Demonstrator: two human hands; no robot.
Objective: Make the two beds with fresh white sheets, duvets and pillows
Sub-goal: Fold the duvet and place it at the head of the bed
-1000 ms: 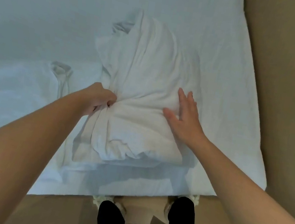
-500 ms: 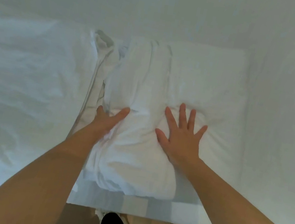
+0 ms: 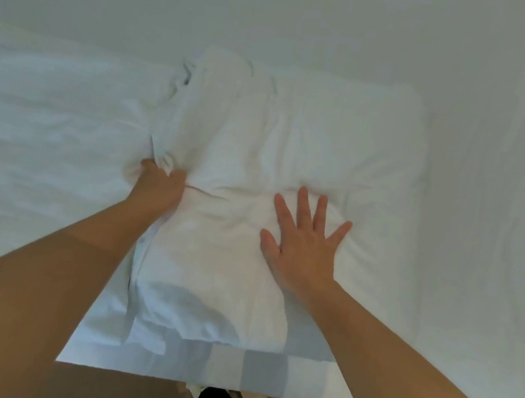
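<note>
L hand (image 3: 159, 186) gripped the case (image 3: 197, 125) edge, prob. to tug it snug; R hand (image 3: 302, 240), flat & spread, pinned the pillow (image 3: 349, 150) under it.

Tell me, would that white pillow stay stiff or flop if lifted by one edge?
The pillow would probably flop: its cover bunches into folds where the left hand grips it. Likely soft, since it dents under the flat right hand. Unlikely to roll: it lies broad on the bed.

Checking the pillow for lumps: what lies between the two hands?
Only wrinkled white pillow cloth, between the gripping left hand and the flat right hand, in the head view.
</note>
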